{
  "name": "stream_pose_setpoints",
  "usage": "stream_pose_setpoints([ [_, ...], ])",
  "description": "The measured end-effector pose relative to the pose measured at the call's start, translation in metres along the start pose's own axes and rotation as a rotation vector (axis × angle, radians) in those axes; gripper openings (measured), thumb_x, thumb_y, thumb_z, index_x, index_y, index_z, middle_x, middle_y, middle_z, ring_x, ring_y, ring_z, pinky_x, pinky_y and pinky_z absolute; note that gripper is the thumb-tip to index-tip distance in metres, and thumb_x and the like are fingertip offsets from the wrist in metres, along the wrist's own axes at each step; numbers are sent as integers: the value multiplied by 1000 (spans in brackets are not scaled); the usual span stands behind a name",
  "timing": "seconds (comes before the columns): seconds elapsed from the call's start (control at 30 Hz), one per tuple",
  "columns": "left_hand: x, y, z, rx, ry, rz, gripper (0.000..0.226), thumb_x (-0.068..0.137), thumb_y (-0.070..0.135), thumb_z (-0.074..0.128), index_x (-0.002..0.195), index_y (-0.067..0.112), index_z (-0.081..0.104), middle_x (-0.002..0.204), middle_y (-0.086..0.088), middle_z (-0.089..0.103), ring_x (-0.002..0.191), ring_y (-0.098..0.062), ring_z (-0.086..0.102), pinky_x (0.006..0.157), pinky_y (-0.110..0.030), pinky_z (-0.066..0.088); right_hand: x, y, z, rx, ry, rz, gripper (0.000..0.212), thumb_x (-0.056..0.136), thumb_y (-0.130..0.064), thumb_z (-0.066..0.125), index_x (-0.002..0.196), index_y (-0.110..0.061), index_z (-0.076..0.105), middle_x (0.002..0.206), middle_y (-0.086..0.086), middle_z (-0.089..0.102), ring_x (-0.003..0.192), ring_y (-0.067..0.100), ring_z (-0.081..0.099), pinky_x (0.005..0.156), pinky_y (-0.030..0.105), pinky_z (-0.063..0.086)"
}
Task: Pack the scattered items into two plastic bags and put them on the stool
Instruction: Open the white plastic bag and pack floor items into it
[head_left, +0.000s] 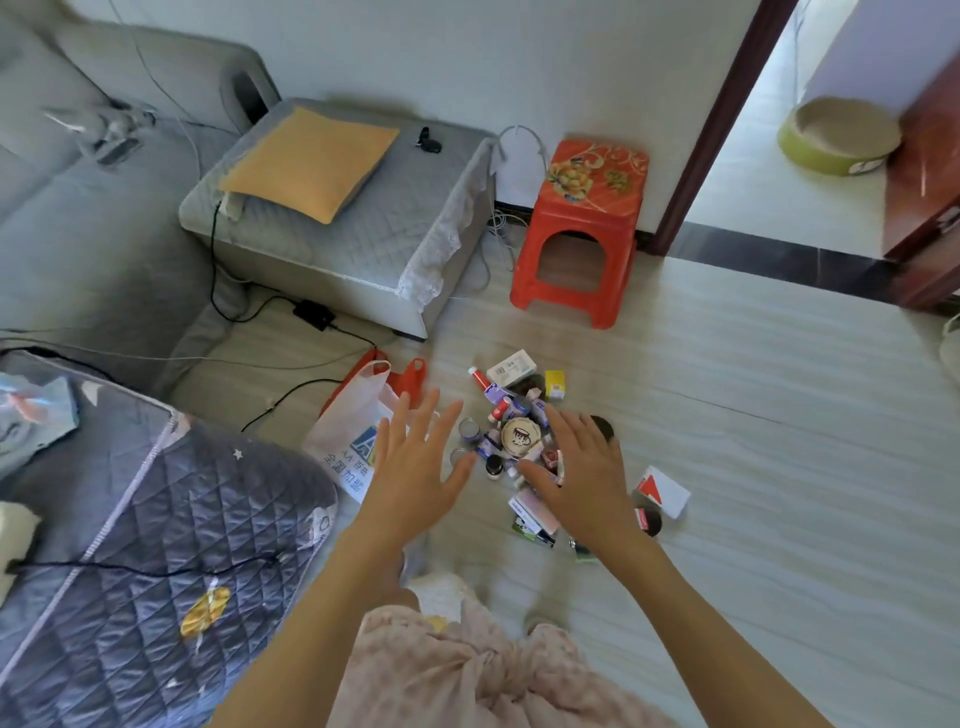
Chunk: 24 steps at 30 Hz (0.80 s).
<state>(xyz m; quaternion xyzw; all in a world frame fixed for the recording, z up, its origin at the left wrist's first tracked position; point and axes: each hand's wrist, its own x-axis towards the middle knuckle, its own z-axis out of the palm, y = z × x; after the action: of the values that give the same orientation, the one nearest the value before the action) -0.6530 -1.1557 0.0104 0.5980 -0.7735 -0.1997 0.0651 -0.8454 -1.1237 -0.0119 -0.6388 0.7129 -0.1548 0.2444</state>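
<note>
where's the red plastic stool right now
The red plastic stool stands on the floor against the far wall in the head view, between the grey quilted ottoman and the dark door frame.

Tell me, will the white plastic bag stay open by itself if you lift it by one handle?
Probably not. The white plastic bag lies crumpled and flat on the floor, so it looks thin and floppy. It likely weighs almost nothing and would sag shut.

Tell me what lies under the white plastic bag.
A red plastic bag shows from under the white plastic bag, its handles poking out at the far edge. The rest of it is covered, and the left hand hides the white bag's near corner.
</note>
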Motion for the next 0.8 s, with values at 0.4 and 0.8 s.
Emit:
stream_pose_setpoints([
  [0.4, 155, -174, -31, 148, -180, 133, 73, 83, 61, 19, 146, 26, 16, 157, -3, 4, 143, -29, -7, 114, -49, 3, 164, -92, 85, -1, 28, 100, 85, 75, -65, 25, 143, -14, 33, 148, 7, 37, 140, 27, 27, 113, 49, 21],
  [0.8, 256, -332, 158, 236, -185, 162, 56, 82, 49, 35, 128, 18, 44, 133, -16, 53, 121, -44, 48, 89, -58, 43, 308, -11, 270, -87, -111, -45, 77, 80, -60, 30, 140, -15, 38, 143, 8, 44, 136, 30, 35, 108, 56, 29],
])
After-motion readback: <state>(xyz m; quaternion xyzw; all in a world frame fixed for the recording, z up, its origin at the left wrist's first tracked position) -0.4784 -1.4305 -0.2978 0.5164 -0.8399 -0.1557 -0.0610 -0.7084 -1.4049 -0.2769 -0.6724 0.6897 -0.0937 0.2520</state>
